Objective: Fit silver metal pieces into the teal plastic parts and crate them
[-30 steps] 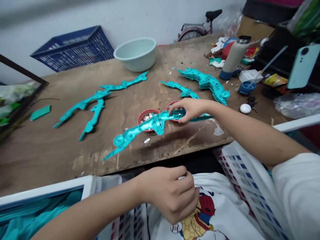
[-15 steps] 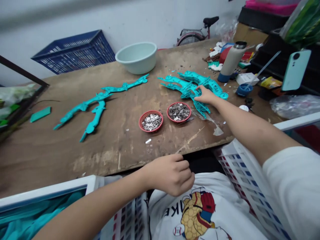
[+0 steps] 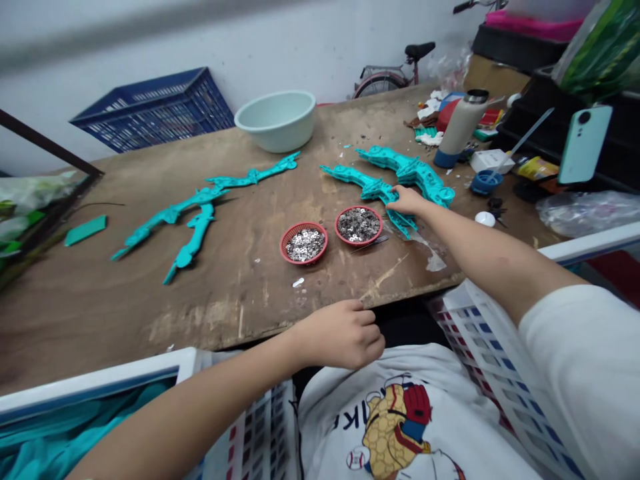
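Gripping a long turquoise plastic part (image 3: pixel 367 185) at its near end, our right hand (image 3: pixel 406 202) reaches right of two round red plastic baskets (image 3: pixel 327 247) of small metal pieces; our left hand (image 3: pixel 345 335) is curled at the table's (image 3: pixel 215 313) near edge.

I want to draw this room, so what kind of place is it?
Probably a small workshop, maybe in someone's home or a garage. The scuffed wooden table holds two red baskets of little metal bits, and matching turquoise plastic parts lie around them.
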{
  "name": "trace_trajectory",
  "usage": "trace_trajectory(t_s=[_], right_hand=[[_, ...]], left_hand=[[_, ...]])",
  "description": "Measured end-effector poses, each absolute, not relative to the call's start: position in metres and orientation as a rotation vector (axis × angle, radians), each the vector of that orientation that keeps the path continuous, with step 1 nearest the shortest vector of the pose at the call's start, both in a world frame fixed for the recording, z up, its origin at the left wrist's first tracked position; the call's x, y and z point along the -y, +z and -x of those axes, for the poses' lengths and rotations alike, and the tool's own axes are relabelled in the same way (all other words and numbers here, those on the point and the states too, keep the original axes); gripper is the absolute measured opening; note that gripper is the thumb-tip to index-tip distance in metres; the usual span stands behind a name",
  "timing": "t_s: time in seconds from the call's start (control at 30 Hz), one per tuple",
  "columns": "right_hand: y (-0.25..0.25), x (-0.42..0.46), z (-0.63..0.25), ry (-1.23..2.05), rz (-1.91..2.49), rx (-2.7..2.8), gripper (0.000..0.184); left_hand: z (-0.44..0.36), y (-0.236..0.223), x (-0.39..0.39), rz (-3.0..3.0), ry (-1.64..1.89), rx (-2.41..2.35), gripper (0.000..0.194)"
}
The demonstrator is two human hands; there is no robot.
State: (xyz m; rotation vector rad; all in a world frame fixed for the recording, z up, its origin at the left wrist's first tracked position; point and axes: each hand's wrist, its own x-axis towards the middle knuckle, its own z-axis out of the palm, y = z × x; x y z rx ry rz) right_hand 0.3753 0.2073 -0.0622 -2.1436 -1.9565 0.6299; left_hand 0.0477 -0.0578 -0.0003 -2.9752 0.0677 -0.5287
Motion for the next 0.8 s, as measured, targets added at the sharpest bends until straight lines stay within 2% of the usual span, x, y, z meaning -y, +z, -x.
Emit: trace_trajectory(t_s=[0.17,0.3,0.37,0.5,0.6,0.7,0.8], right_hand=[[-0.06,-0.205,-0.367,0.584,2.17,1.937,0.078],[-0.06,-0.199,-0.357,0.6,2.305,1.939,0.1],[-0.06,-0.196,-0.352,0.592,2.345,1.958,0.104],[-0.06,-0.194,-0.351,0.541,2.363,1.973,0.099],[-0.06,-0.193,-0.356,0.508,2.366,1.997,0.097],[-0.053,-0.191,-0.358,0.461,2.413,2.064,0.1],[-0.037,-0.187,-0.35,0.387,2.467,2.089,0.105]], left_hand=[[-0.046,-0.007,0.057,3.023,-0.367,-0.043,0.024],[-0.044,-0.011,0.055,3.058,-0.291,-0.02,0.024],[-0.044,-0.013,0.055,3.069,-0.263,-0.008,0.023],[-0.049,-0.009,0.064,3.089,-0.148,0.019,0.025],[-0.05,0.014,0.066,3.188,-0.057,0.101,0.028],[-0.029,0.048,0.031,3.335,0.043,0.436,0.032],[0.032,0.067,-0.046,3.068,0.294,1.3,0.04]])
